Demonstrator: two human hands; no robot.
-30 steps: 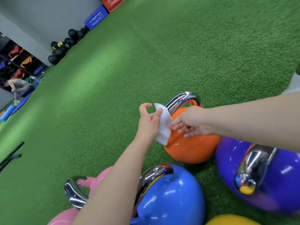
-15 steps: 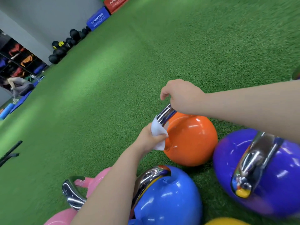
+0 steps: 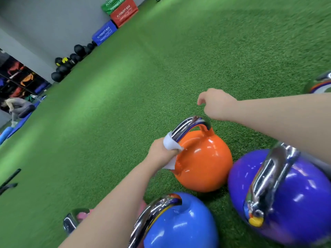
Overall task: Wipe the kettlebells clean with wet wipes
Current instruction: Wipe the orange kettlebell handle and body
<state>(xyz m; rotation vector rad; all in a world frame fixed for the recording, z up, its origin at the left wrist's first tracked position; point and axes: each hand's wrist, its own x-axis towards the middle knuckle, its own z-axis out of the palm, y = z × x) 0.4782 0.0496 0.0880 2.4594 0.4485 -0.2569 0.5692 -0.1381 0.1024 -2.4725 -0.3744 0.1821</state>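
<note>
An orange kettlebell [image 3: 204, 161] with a chrome handle [image 3: 189, 127] stands on the green turf. My left hand [image 3: 162, 152] holds a white wet wipe [image 3: 170, 143] wrapped around the lower left leg of that handle. My right hand [image 3: 217, 103] hovers just above and beyond the handle's top, fingers loosely curled, holding nothing. A light blue kettlebell [image 3: 180, 224] sits nearest me, a purple one [image 3: 293, 199] at the right, and a pink one [image 3: 81, 216] is mostly hidden under my left forearm.
Green turf [image 3: 143, 77] stretches ahead. Black medicine balls [image 3: 69, 65] and blue, red and green plyo boxes [image 3: 114, 20] line the far wall. A person sits at the far left [image 3: 18, 108]. Another kettlebell [image 3: 320, 85] peeks in at the right edge.
My right hand has let go of the handle's top and lifted off it. My left hand with the wipe stays on the handle's left leg. The view has shifted.
</note>
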